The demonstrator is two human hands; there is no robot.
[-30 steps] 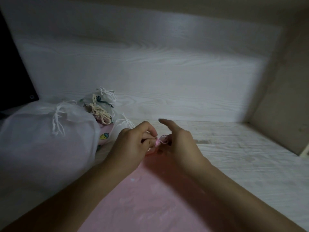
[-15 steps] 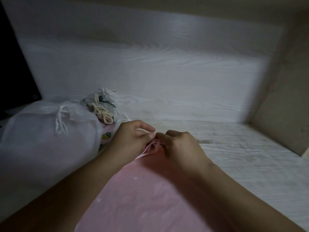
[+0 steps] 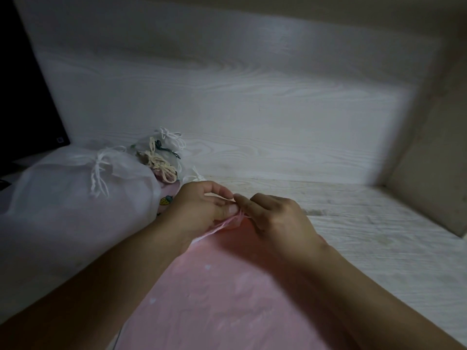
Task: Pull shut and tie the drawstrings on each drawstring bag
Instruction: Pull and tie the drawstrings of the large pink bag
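A large pink drawstring bag [image 3: 222, 294] lies on the white wood-grain table, its gathered mouth pointing away from me. At that mouth, my left hand [image 3: 199, 210] and my right hand [image 3: 275, 218] meet fingertip to fingertip, both pinching the pink drawstring [image 3: 236, 219]. The cord's ends are mostly hidden between the fingers. To the left sits a big white sheer bag [image 3: 68, 198] with its white drawstring tied in a bow.
Behind the white bag lie smaller tied bags [image 3: 161, 157] with cream and white cords, one with a strawberry print. A dark screen [image 3: 22, 97] stands at the far left. A white wood-grain back panel [image 3: 240, 109] and a beige side wall [image 3: 434, 147] bound the table.
A second ago my right fingers were spread with a pink loop showing between the hands. Now both hands have drawn together, fingers curled round the cord.
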